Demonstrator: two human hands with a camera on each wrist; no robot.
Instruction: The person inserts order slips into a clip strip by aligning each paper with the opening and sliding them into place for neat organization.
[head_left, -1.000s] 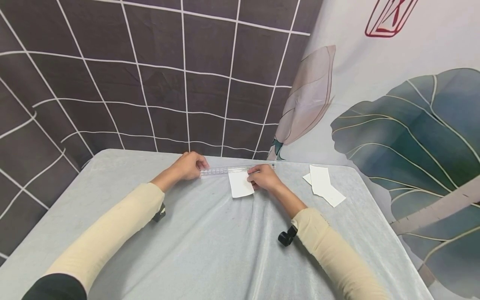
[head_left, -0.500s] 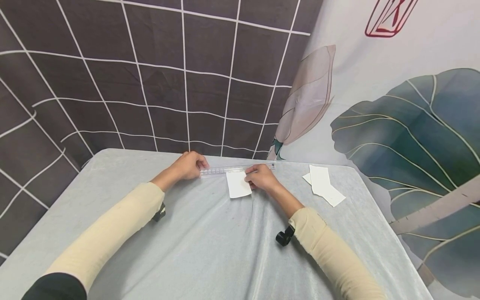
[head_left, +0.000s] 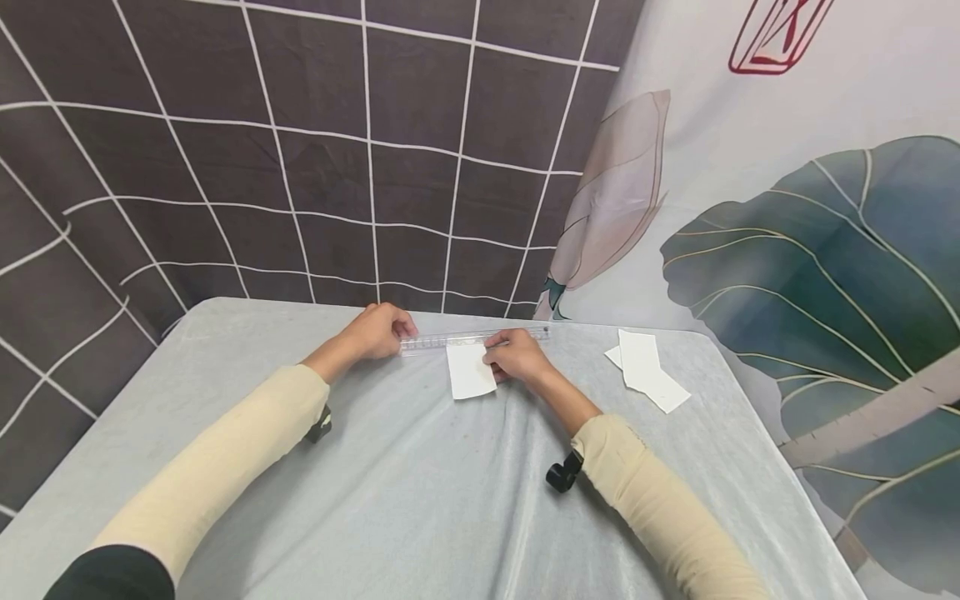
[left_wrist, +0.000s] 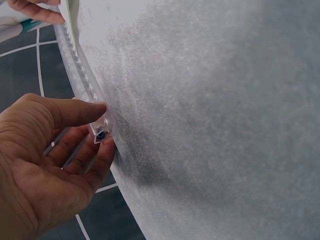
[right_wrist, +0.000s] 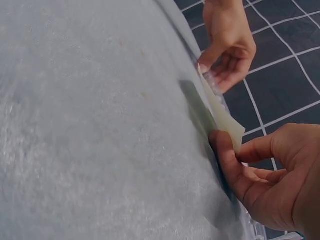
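Note:
A clear plastic strip like a ruler [head_left: 431, 342] lies crosswise near the table's far edge. My left hand [head_left: 377, 332] pinches its left end, thumb on top and fingers beneath, as the left wrist view shows around the strip's end [left_wrist: 101, 131]. Against the strip's near side hangs a small white sheet of paper [head_left: 468, 373], its top edge overlapping the strip. My right hand [head_left: 517, 354] holds this paper by its right edge between thumb and fingers. In the right wrist view the paper [right_wrist: 226, 121] stands tilted and slightly bent above the cloth.
Several white paper pieces [head_left: 637, 362] lie overlapped on the table's right side. A pale grey cloth [head_left: 405, 483] with soft folds covers the table. Behind it hangs a dark grid-patterned curtain [head_left: 315, 175], with a leaf-printed white curtain [head_left: 720, 158] to the right.
My right hand has slid the sheet of paper a little to the left along the clear strip. The left hand stays at the strip's left end.

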